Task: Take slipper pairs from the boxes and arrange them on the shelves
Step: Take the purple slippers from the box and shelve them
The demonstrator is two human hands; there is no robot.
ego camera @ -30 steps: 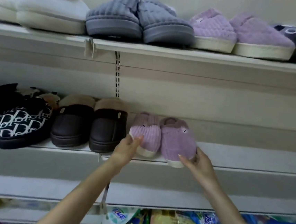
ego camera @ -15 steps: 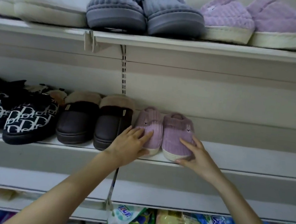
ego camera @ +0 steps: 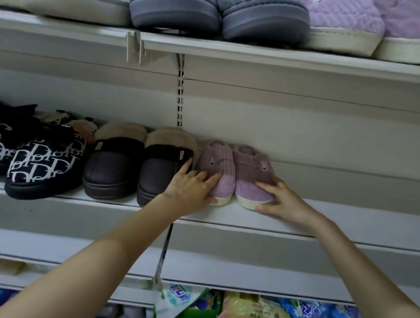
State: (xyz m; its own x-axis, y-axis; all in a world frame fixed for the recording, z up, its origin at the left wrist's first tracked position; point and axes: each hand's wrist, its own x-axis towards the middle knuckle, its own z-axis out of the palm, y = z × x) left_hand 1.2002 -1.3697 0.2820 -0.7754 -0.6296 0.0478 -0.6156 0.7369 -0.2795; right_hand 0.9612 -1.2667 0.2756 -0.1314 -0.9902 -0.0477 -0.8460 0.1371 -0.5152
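Purple slipper pair (ego camera: 228,169) is sitting on the middle shelf (ego camera: 339,220), just right of the brown slipper pair (ego camera: 126,168). Left hand (ego camera: 190,190) and right hand (ego camera: 285,202) are pressing its toes, fingers spread wide.

I read "Dior" in white, repeated across the black slippers (ego camera: 46,161). Tags on the brown slippers (ego camera: 115,167) and print on the packets (ego camera: 182,298) below are too small for me to read.

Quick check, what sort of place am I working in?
Probably a shop's shelving aisle: tiered display shelves on a slotted upright, slipper pairs lined up like the purple pair, and packaged goods stocked underneath.
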